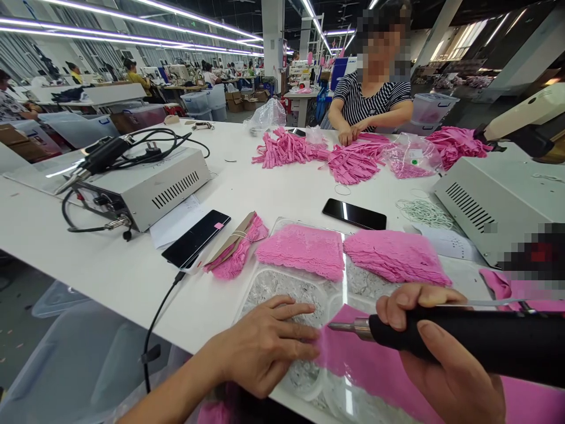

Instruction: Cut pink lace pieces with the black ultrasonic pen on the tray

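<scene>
My left hand [273, 344] lies with its fingers stretched out and apart, the fingertips at the left edge of a pink fabric piece [366, 359]. My right hand [445, 347] is wrapped round a thick black handheld tool with a slim metal tip [351, 325], which looks like an ultrasonic welding gun. The tip points left and is at the fabric, close to my left fingertips; whether it touches cannot be made out. Under the fabric is a clear plastic tray [247, 300]. Two stacks of pink lace-edged pieces, a left stack [304, 250] and a right stack [395, 256], sit just beyond.
A banded pink bundle [238, 250] and a phone with a cable [196, 238] lie at left. Beyond stand a grey box [154, 182] with a second tool, another phone [355, 214] and a second grey box [507, 194]. Opposite, a person [371, 100] handles pink strips [357, 159].
</scene>
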The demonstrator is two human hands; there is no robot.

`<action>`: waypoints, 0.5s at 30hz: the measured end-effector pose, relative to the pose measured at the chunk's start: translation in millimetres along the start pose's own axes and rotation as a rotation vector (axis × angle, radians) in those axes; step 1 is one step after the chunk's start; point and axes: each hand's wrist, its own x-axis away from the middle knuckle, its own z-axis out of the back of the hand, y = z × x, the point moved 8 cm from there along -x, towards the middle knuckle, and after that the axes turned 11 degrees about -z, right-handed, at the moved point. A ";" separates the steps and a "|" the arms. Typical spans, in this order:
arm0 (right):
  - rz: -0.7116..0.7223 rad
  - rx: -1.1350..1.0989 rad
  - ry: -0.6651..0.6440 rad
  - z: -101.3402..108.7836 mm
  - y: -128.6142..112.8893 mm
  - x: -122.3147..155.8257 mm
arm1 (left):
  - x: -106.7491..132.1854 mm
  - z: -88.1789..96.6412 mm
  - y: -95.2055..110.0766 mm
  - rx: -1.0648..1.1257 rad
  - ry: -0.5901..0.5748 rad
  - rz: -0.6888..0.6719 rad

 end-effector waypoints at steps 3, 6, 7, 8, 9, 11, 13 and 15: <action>-0.001 0.006 -0.008 -0.1 2.3 0.1 | 1.0 -0.5 -0.2 -0.003 0.008 0.000; -0.007 0.014 -0.006 -1.4 3.9 0.5 | 0.3 0.6 0.1 0.001 0.022 0.000; -0.007 0.016 -0.007 -2.4 4.1 0.5 | -0.3 1.0 0.4 0.003 0.023 0.000; -0.007 0.017 -0.010 -3.7 3.9 0.2 | -0.9 1.3 0.6 0.003 0.019 0.000; -0.004 0.018 -0.011 -4.5 2.9 -0.4 | -1.6 1.3 0.9 0.004 0.009 -0.001; 0.009 0.012 -0.002 -3.3 -1.9 -2.9 | -2.4 1.9 1.5 0.003 -0.008 -0.001; 0.026 -0.011 0.057 6.2 -10.9 -6.6 | -2.1 3.1 1.7 0.005 -0.017 -0.002; 0.044 -0.028 0.149 22.2 -22.3 -10.0 | -1.4 5.1 1.3 0.012 -0.011 -0.007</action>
